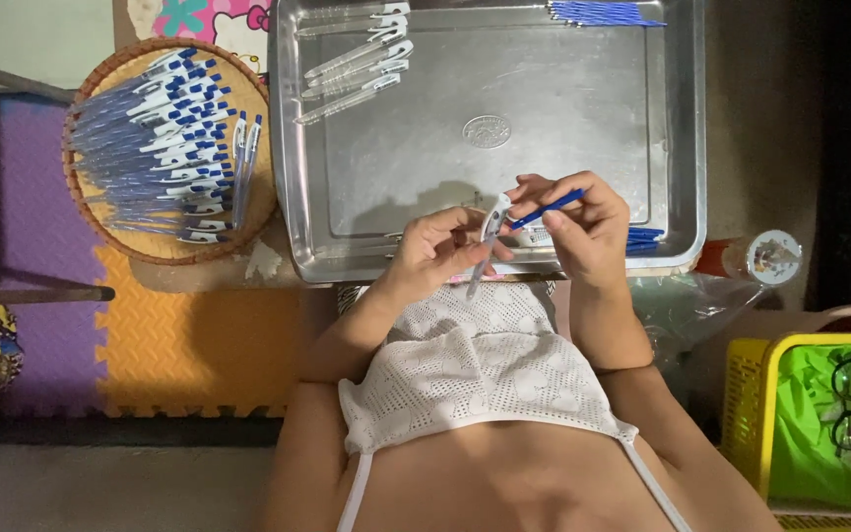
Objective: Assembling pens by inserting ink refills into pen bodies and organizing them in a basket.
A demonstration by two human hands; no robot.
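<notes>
You are gripping a clear pen barrel (485, 241) in your left hand (437, 248), just above the near rim of the steel tray (504, 108), while your right hand (583, 222) is pinching a blue refill (547, 210) at the barrel's open end. Keep the barrel steady and the refill in line with it — feed it straight, not at an angle — so the tip is not catching on the wall.

White knitted top with open mesh pattern and thin white straps, lower middle of the frame. Bare arms, no sleeves, no rings or watch visible.
</notes>
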